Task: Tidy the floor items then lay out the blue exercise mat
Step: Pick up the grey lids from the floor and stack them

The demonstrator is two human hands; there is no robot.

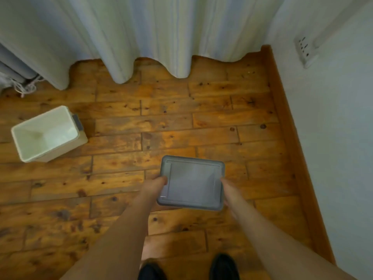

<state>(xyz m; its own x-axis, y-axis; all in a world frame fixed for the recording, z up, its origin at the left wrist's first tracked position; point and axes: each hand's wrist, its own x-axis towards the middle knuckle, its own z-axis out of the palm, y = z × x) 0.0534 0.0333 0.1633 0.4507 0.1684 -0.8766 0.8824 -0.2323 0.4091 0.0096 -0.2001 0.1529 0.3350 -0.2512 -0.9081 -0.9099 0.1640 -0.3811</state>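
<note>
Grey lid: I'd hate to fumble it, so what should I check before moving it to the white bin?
1. Grip of left hand on grey lid: ok.
2. Grip of right hand on the opposite edge: ok.
3. Top of white bin open: ok.
4. Bare floor between lid and bin: ok.
5. Lid fits bin: cannot tell.

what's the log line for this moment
left hand + right hand: hold grey lid | white bin: open, on floor

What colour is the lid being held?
The lid is grey, slightly translucent; the head view shows it.
</note>
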